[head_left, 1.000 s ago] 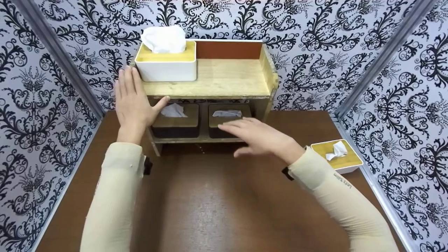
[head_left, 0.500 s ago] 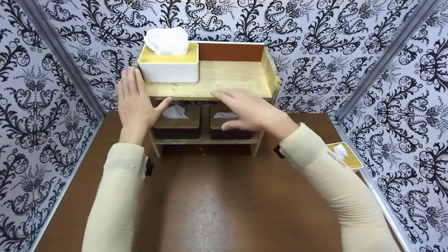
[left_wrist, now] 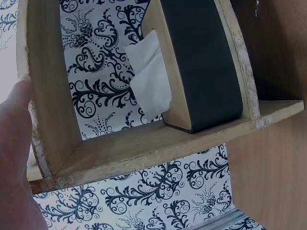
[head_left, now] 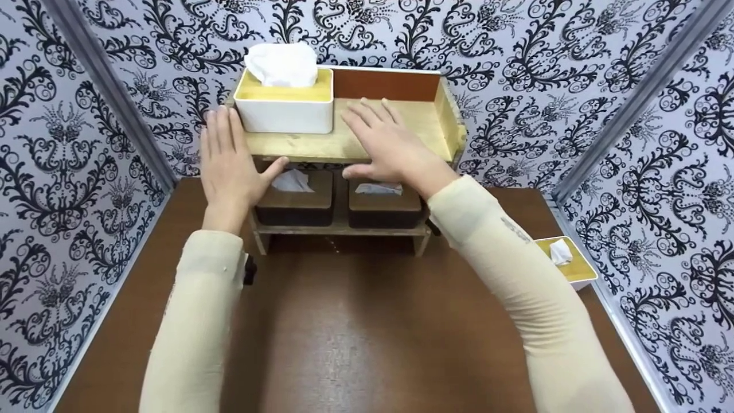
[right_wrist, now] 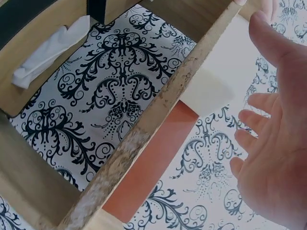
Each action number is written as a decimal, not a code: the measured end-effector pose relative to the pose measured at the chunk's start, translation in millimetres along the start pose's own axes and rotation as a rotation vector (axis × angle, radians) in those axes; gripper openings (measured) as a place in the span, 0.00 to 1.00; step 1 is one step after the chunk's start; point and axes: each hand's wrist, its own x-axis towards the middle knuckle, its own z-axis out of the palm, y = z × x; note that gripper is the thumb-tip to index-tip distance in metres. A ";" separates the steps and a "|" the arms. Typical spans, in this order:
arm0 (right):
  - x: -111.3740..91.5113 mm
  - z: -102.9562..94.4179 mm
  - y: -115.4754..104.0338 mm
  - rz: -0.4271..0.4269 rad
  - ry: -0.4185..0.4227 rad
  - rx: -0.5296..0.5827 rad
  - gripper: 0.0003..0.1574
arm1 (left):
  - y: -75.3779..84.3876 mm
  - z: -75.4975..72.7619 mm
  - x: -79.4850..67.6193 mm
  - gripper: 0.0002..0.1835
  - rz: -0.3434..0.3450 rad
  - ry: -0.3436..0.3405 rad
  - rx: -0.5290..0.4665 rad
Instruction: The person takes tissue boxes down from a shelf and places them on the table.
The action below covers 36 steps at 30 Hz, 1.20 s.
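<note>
Head view, shelf: small pale wooden two-tier shelf (head_left: 309, 144) on a brown table (head_left: 344, 327). Its reddish-brown back panel (head_left: 384, 85) is partly blocked by the box in front.
Head view, white box: white rectangular tissue box with a yellow wooden lid (head_left: 284, 116), on the shelf's top board at the left end. A big puff of white tissue (head_left: 282, 66) covers a good bit of the lid.
Head view, left hand: the left hand (head_left: 229, 169) lies along the shelf's left end, fingers straight and side by side, thumb sticking out. Can't see its palm here.
Head view, right hand: the right hand (head_left: 393, 146) is over the shelf's top board near the white box, fingers slightly spread, holding nothing. Can't tell if the fingertips touch wood.
Head view, dark pair: left dark wood-lidded box (head_left: 295, 215) and right dark wood-lidded box (head_left: 385, 218) in the shelf's lower tier, pretty shadowy.
Head view, spare: second white yellow-lidded tissue box (head_left: 578, 267), right of the shelf, partly hidden by the cream right sleeve (head_left: 510, 269).
Left wrist view, thumb: tip at the shelf's top edge; the other fingers don't show. A dark box below is cut off up top.
Right wrist view, palm: right hand beside the shelf's top edge, thumb apart, fingers loosely bent; the white box is washed out.
</note>
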 end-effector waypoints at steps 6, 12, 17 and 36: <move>25.1 -3.9 3.4 0.075 -0.039 0.032 0.69 | 1.3 -1.1 0.8 0.64 -0.005 -0.011 0.001; 47.1 -5.0 6.9 0.139 -0.080 0.108 0.72 | 1.8 0.5 1.1 0.64 -0.009 -0.011 0.009; 62.4 -2.1 11.5 0.165 -0.073 0.175 0.74 | 3.3 4.4 1.4 0.64 -0.006 -0.005 0.016; 111.6 -8.5 9.5 0.180 -0.055 0.308 0.76 | -0.7 7.9 0.6 0.65 -0.002 0.056 -0.003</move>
